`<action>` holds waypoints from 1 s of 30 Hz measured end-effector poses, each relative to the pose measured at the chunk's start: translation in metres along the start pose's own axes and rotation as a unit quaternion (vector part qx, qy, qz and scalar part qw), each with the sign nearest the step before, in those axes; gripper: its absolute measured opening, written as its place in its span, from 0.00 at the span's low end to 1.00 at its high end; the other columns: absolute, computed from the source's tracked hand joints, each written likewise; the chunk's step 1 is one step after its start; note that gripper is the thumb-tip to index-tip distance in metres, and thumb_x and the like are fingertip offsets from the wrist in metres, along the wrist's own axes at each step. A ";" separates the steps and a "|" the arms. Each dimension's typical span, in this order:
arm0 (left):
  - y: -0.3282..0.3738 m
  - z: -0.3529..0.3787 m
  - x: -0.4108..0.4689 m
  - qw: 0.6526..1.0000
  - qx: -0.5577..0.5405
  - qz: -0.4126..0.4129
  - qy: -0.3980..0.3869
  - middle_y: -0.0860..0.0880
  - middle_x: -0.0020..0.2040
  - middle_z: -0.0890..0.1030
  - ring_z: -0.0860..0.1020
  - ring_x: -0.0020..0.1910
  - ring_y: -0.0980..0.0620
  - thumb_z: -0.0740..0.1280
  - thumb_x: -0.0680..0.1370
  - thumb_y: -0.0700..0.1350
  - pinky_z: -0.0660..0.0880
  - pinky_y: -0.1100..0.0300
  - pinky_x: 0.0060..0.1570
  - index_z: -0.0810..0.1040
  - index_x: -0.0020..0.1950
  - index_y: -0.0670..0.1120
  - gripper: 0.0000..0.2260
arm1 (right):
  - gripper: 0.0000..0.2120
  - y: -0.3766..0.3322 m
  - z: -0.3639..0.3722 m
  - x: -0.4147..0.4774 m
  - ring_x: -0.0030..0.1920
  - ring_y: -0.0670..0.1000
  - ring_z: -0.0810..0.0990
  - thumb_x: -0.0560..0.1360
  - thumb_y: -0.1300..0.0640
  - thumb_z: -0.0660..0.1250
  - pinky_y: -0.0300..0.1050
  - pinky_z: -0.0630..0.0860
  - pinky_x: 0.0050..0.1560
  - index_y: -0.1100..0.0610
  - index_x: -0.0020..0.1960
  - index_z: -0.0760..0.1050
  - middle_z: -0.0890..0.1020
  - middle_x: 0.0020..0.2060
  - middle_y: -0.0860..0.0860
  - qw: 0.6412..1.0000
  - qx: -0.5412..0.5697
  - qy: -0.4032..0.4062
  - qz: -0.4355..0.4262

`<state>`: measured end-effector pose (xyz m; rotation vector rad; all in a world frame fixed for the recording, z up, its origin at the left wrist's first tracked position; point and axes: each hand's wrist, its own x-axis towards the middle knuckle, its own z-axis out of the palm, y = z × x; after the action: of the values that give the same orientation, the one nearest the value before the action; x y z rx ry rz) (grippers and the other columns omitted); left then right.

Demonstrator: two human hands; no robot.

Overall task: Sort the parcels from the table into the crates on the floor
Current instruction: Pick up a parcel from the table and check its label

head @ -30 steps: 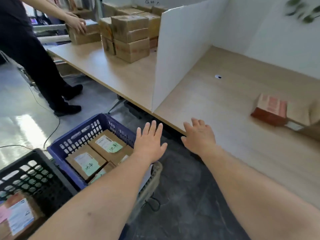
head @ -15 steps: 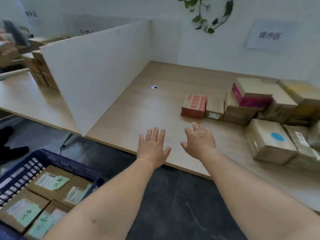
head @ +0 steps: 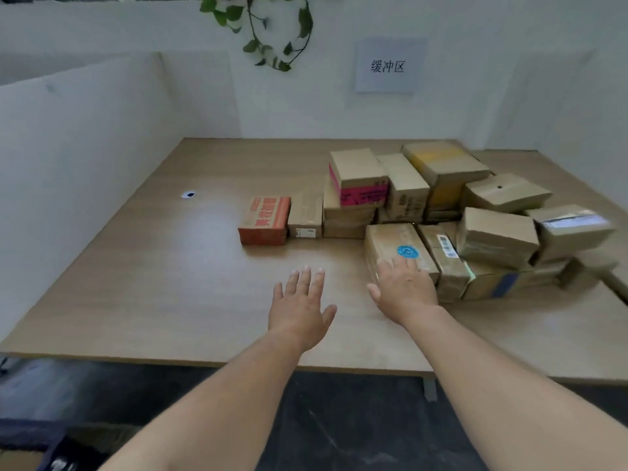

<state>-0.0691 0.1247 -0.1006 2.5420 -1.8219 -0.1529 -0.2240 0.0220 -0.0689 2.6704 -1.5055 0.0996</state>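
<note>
Several cardboard parcels lie heaped on the right half of the wooden table [head: 163, 294]. Nearest me is a brown parcel with a round blue sticker [head: 394, 244]. My right hand [head: 402, 288] reaches over its near end with straight fingers, the fingertips just below the sticker, holding nothing. My left hand [head: 300, 309] hovers flat above bare table to the left of that parcel, fingers spread. A red-printed parcel [head: 265, 220] sits apart at the pile's left end. A parcel with a pink label [head: 360, 180] tops the stack behind.
A white divider panel [head: 78, 171] walls off the table's left side, and a white wall with a paper sign [head: 389, 66] and a hanging vine [head: 268, 28] closes the back. A dark blue crate corner [head: 30, 440] shows at the bottom left, on the dark floor [head: 339, 426].
The view has swung right from the floor crates to the parcel pile. Both hands have moved forward over the table, and my right hand now reaches the blue-sticker parcel.
</note>
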 end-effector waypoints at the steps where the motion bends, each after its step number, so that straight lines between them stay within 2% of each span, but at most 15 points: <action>1: 0.008 0.000 0.006 1.000 -0.001 0.011 -0.001 0.48 0.79 0.41 0.41 0.78 0.47 0.46 0.82 0.61 0.42 0.47 0.74 0.36 0.78 0.52 0.31 | 0.20 0.011 0.002 0.000 0.60 0.56 0.69 0.78 0.43 0.57 0.49 0.68 0.55 0.55 0.63 0.67 0.71 0.61 0.55 1.000 0.006 -0.001 0.017; 8: 0.054 0.013 0.050 0.997 -0.021 0.067 -0.017 0.48 0.80 0.42 0.41 0.78 0.48 0.47 0.82 0.61 0.42 0.47 0.74 0.36 0.78 0.51 0.31 | 0.24 0.059 0.029 -0.004 0.64 0.55 0.67 0.79 0.44 0.57 0.49 0.69 0.59 0.57 0.68 0.64 0.69 0.66 0.55 0.993 0.030 -0.028 0.110; 14: 0.085 0.016 0.105 0.992 -0.078 0.095 -0.027 0.48 0.80 0.43 0.42 0.78 0.48 0.47 0.82 0.60 0.44 0.49 0.76 0.38 0.78 0.50 0.31 | 0.22 0.096 0.031 0.025 0.62 0.55 0.68 0.79 0.44 0.58 0.48 0.70 0.57 0.57 0.67 0.64 0.71 0.64 0.55 0.985 0.039 -0.027 0.164; 17: 0.094 0.012 0.133 0.989 -0.116 0.086 -0.031 0.48 0.80 0.44 0.44 0.78 0.48 0.48 0.82 0.61 0.46 0.51 0.75 0.40 0.79 0.48 0.31 | 0.20 0.104 0.030 0.053 0.60 0.54 0.69 0.79 0.46 0.57 0.48 0.71 0.54 0.56 0.67 0.65 0.72 0.62 0.54 0.985 0.054 -0.028 0.163; 22: 0.093 0.014 0.167 0.978 -0.194 0.051 -0.063 0.46 0.80 0.47 0.47 0.78 0.48 0.51 0.82 0.59 0.49 0.52 0.75 0.42 0.79 0.46 0.32 | 0.16 0.101 0.037 0.088 0.62 0.55 0.69 0.80 0.51 0.54 0.50 0.69 0.58 0.58 0.63 0.67 0.74 0.62 0.55 0.983 0.060 -0.076 0.155; 28: 0.079 0.017 0.187 0.963 -0.244 0.011 -0.112 0.45 0.79 0.51 0.50 0.78 0.47 0.50 0.82 0.58 0.50 0.53 0.74 0.45 0.79 0.44 0.31 | 0.18 0.087 0.041 0.116 0.64 0.56 0.67 0.78 0.54 0.59 0.49 0.68 0.57 0.58 0.66 0.66 0.72 0.63 0.55 0.978 0.050 -0.110 0.170; 30: 0.076 0.015 0.192 0.951 -0.275 0.004 -0.139 0.45 0.78 0.56 0.56 0.77 0.46 0.51 0.82 0.58 0.55 0.53 0.73 0.50 0.79 0.43 0.30 | 0.18 0.082 0.041 0.123 0.63 0.56 0.68 0.77 0.53 0.61 0.49 0.69 0.57 0.58 0.65 0.67 0.73 0.62 0.55 0.976 0.065 -0.107 0.178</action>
<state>-0.0808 -0.0800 -0.1244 2.1914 -1.5655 -0.9183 -0.2294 -0.1290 -0.0954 2.5410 -2.1019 -0.0772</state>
